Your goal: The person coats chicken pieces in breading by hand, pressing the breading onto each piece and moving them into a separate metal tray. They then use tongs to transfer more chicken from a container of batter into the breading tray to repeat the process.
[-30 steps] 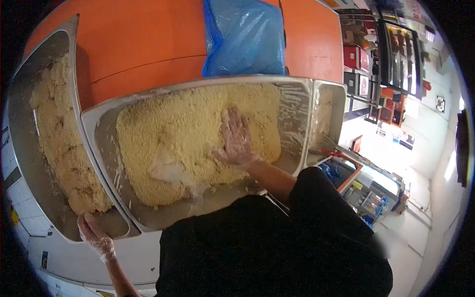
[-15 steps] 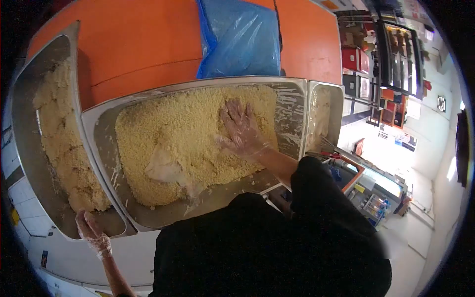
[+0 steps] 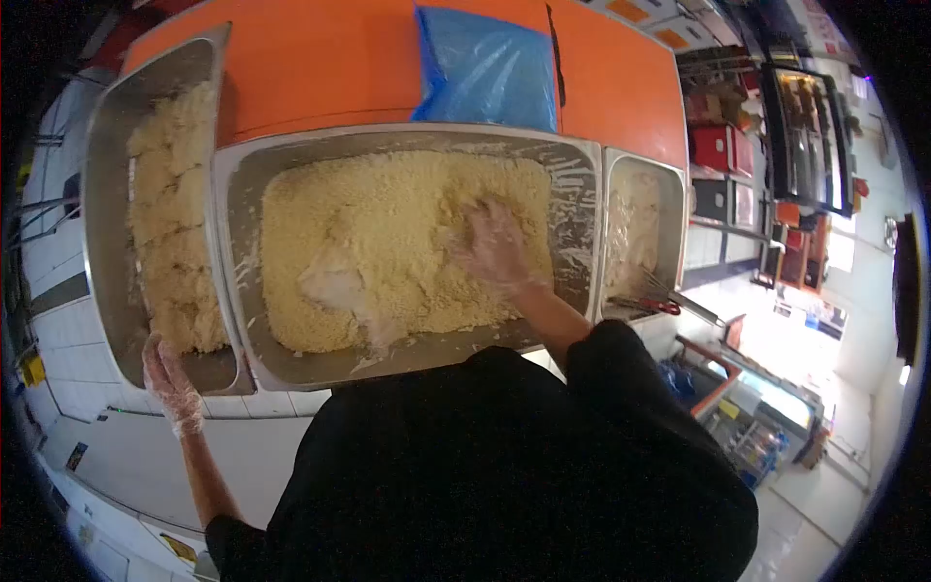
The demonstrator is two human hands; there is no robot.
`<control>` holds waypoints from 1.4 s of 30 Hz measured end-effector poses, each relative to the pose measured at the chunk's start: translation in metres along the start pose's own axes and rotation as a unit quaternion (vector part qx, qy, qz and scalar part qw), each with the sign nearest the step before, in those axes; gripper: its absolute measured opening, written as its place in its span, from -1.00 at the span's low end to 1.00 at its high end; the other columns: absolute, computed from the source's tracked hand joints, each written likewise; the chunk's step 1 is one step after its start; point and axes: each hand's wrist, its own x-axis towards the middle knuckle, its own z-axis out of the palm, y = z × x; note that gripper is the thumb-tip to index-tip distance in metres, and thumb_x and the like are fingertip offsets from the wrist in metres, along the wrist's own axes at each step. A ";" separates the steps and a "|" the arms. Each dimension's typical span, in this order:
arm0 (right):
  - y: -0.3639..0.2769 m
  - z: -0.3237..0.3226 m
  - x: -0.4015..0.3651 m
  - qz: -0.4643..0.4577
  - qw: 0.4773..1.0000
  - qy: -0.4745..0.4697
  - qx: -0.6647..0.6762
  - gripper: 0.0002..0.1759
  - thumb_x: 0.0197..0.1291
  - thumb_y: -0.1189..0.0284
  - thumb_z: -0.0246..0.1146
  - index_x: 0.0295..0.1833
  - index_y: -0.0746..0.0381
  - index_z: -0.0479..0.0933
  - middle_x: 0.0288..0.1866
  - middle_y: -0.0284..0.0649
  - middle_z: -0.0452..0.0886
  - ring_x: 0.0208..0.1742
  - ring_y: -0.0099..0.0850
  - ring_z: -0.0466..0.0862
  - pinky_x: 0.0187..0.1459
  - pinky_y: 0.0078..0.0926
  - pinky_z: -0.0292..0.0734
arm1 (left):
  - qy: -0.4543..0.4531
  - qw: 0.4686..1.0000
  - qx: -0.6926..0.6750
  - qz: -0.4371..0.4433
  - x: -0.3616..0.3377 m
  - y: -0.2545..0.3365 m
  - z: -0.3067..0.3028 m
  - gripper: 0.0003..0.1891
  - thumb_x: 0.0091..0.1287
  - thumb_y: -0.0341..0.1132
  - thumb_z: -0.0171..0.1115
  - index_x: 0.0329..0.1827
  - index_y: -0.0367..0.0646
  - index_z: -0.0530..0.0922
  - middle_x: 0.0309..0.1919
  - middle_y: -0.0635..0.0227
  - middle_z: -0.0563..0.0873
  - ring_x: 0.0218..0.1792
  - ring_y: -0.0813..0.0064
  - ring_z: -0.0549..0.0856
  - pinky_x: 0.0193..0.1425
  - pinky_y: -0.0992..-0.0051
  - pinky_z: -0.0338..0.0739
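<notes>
In a clear plastic glove, my right hand (image 3: 497, 250) is pressed palm down into pale yellow breadcrumbs (image 3: 402, 204), its fingers apart and the tips partly sunk in. The crumbs fill much of a metal pan (image 3: 247, 320). Left of that hand, a pale piece of what looks like raw meat (image 3: 335, 281) lies partly covered with crumbs. My left hand (image 3: 173, 390), also gloved, is at the near corner of the left metal pan (image 3: 109, 242), with fingers stretched out by the rim. Crumb-coated pieces (image 3: 175, 228) lie in that pan, close together.
A blue plastic bag (image 3: 490, 68) lies on the orange counter (image 3: 301, 63) beyond the pans. At the right, a smaller pan (image 3: 671, 209) holds pale wet contents and a whisk (image 3: 693, 308). Red-handled tongs or scissors (image 3: 659, 307) rest near its edge.
My view has shifted, so the pans sit higher and further right in it. My right hand's fingertips have gone deeper into the crumbs. My left hand stays by the left pan's corner.
</notes>
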 end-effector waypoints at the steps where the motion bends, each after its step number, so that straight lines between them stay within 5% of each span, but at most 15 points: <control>1: 0.005 -0.012 -0.002 0.032 0.996 -0.082 -0.008 -0.20 0.13 -0.12 0.15 0.35 0.16 0.29 0.36 0.09 0.23 0.40 0.03 0.19 0.35 0.08 0.05 | 0.042 0.998 -0.040 -0.001 -0.004 0.003 -0.003 -0.59 0.48 -0.13 -0.09 0.09 -0.35 0.44 -0.06 0.05 0.56 -0.03 0.20 0.55 0.04 0.36 0.46; 6: 0.024 -0.035 0.007 0.014 0.970 -0.244 -0.016 -0.26 0.07 -0.06 0.24 0.23 0.22 0.39 0.11 0.08 0.51 0.16 -0.08 0.52 0.25 -0.09 0.31 | 0.101 0.973 -0.208 -0.012 -0.032 0.045 -0.011 -0.68 0.44 -0.20 0.00 0.01 -0.28 0.52 -0.24 0.28 0.58 -0.23 0.46 0.57 -0.09 0.46 0.49; 8: 0.018 -0.042 0.031 0.053 0.853 -0.517 -0.049 -0.32 -0.03 0.00 0.35 0.11 0.25 0.49 0.02 0.04 0.58 -0.01 -0.15 0.62 0.05 -0.18 0.50 | 0.062 0.970 -0.205 0.116 -0.036 0.047 0.000 -0.72 0.39 -0.23 0.07 -0.04 -0.28 0.55 -0.19 0.23 0.61 -0.20 0.40 0.59 -0.12 0.43 0.49; 12: -0.002 -0.067 0.022 0.056 0.865 -0.494 -0.065 -0.38 -0.12 0.10 0.42 0.01 0.29 0.55 -0.03 -0.01 0.61 -0.12 -0.17 0.65 -0.11 -0.29 0.54 | -0.091 0.971 -0.145 0.166 -0.037 0.118 0.038 -0.72 0.29 -0.24 0.18 -0.07 -0.28 0.56 -0.16 0.10 0.66 -0.21 0.25 0.65 -0.11 0.34 0.52; 14: 0.062 -0.024 0.004 -0.047 0.830 -0.322 0.454 -0.38 -0.17 0.19 0.47 0.01 0.31 0.54 -0.05 -0.06 0.63 -0.13 -0.18 0.65 -0.13 -0.32 0.51 | -0.229 0.945 -0.201 0.117 -0.038 0.170 0.054 -0.62 0.26 -0.13 0.23 -0.05 -0.28 0.56 -0.20 0.14 0.68 -0.18 0.22 0.66 -0.02 0.31 0.53; 17: 0.027 -0.083 -0.004 -0.044 0.721 -0.253 0.644 -0.39 -0.19 0.24 0.48 0.02 0.32 0.55 -0.11 -0.10 0.65 -0.12 -0.19 0.64 -0.11 -0.33 0.48 | -0.379 0.893 -0.212 0.118 -0.029 0.221 0.094 -0.47 0.24 -0.05 0.27 0.13 -0.26 0.47 -0.13 0.15 0.68 -0.05 0.27 0.66 0.11 0.33 0.51; 20: -0.005 -0.118 0.015 -0.132 0.901 -0.325 0.253 -0.38 -0.16 0.24 0.49 0.04 0.30 0.55 -0.09 -0.11 0.65 -0.07 -0.19 0.63 -0.01 -0.32 0.47 | -0.391 0.866 -0.148 0.275 -0.022 0.225 0.149 -0.32 0.19 0.00 0.30 0.24 -0.30 0.36 -0.03 0.08 0.65 0.03 0.29 0.63 0.15 0.35 0.50; 22: -0.014 -0.127 0.020 -0.140 0.887 -0.329 0.293 -0.39 -0.14 0.24 0.48 0.05 0.30 0.55 -0.09 -0.11 0.65 -0.07 -0.20 0.63 0.00 -0.33 0.47 | -0.406 0.828 -0.094 0.375 -0.014 0.239 0.158 -0.22 0.15 0.03 0.34 0.30 -0.33 0.30 0.03 0.03 0.62 0.06 0.28 0.61 0.16 0.36 0.49; 24: -0.014 -0.124 0.019 -0.144 0.870 -0.333 0.333 -0.41 -0.12 0.24 0.47 0.06 0.29 0.55 -0.09 -0.11 0.66 -0.08 -0.21 0.64 0.00 -0.34 0.48 | -0.656 0.709 -0.252 0.065 -0.006 0.253 0.155 -0.09 0.03 0.09 0.40 0.30 -0.43 0.28 0.08 -0.08 0.58 0.09 0.24 0.60 0.16 0.36 0.48; 26: -0.003 -0.096 0.011 -0.198 0.949 -0.056 0.238 -0.45 -0.09 0.25 0.46 0.02 0.31 0.56 -0.15 -0.14 0.68 -0.16 -0.31 0.65 -0.10 -0.37 0.53 | -0.588 0.780 -0.206 0.054 -0.003 0.246 0.159 -0.11 0.01 0.05 0.42 0.26 -0.45 0.32 0.05 -0.09 0.60 0.07 0.21 0.61 0.14 0.37 0.49; 30: 0.027 -0.055 0.025 -0.183 0.910 -0.037 0.370 -0.48 -0.06 0.26 0.43 0.01 0.31 0.58 -0.18 -0.14 0.67 -0.22 -0.39 0.65 -0.21 -0.36 0.54 | -0.474 0.873 -0.097 0.067 0.002 0.234 0.156 -0.34 0.01 -0.05 0.40 0.04 -0.44 0.50 -0.14 -0.10 0.67 -0.08 0.16 0.67 0.03 0.35 0.52; 33: 0.002 -0.087 0.005 0.048 0.968 -0.082 0.231 -0.63 0.08 0.30 0.33 -0.05 0.29 0.60 -0.12 -0.19 0.65 -0.25 -0.45 0.60 -0.25 -0.36 0.51 | -0.467 0.867 0.073 0.157 0.009 0.244 0.141 -0.45 0.03 -0.04 0.37 -0.10 -0.40 0.56 -0.25 -0.07 0.68 -0.16 0.15 0.68 -0.03 0.30 0.54; 36: -0.019 -0.077 -0.009 0.125 0.866 -0.084 0.477 -0.66 0.18 0.31 0.26 -0.01 0.29 0.57 -0.11 -0.27 0.62 -0.18 -0.48 0.54 -0.15 -0.46 0.44 | -0.493 0.843 0.029 0.213 0.010 0.237 0.137 -0.38 0.10 0.01 0.34 0.05 -0.37 0.52 -0.21 0.01 0.64 -0.14 0.17 0.61 0.05 0.29 0.51; 39: -0.057 -0.097 -0.030 0.076 0.615 -0.147 0.771 -0.49 0.22 0.38 0.22 0.25 0.32 0.35 0.12 -0.18 0.49 0.08 -0.38 0.50 0.09 -0.41 0.42 | -0.414 0.878 -0.070 0.230 -0.003 0.236 0.130 -0.25 0.15 0.12 0.27 0.19 -0.39 0.41 -0.01 -0.09 0.58 0.11 0.14 0.53 0.26 0.25 0.36; 42: -0.052 -0.089 -0.035 0.157 0.718 -0.119 0.668 -0.48 0.15 0.44 0.25 0.22 0.34 0.36 -0.01 -0.20 0.57 -0.04 -0.43 0.55 -0.06 -0.49 0.46 | -0.477 0.820 -0.249 0.194 -0.001 0.228 0.152 -0.31 0.13 0.06 0.29 0.17 -0.34 0.43 -0.04 -0.02 0.61 0.00 0.13 0.58 0.12 0.25 0.45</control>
